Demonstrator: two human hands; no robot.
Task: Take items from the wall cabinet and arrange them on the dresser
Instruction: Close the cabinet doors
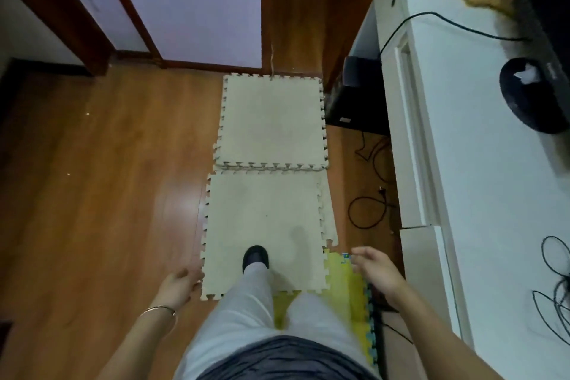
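Observation:
I am looking straight down at the floor while walking. My left hand (pixel 180 282) hangs low at the left with fingers loosely curled and nothing in it. My right hand (pixel 377 274) is out in front at the right, fingers apart and empty. The white dresser (pixel 481 139) runs along the right side, its top carrying a black round object (pixel 530 95) and black cables (pixel 555 296). No wall cabinet is in view.
Beige foam puzzle mats (pixel 271 123) lie on the wooden floor ahead, with a yellow mat (pixel 348 284) by my feet. Dark-framed doors (pixel 185 3) stand at the top. A black box (pixel 354 95) and loose cords (pixel 367 210) sit beside the dresser.

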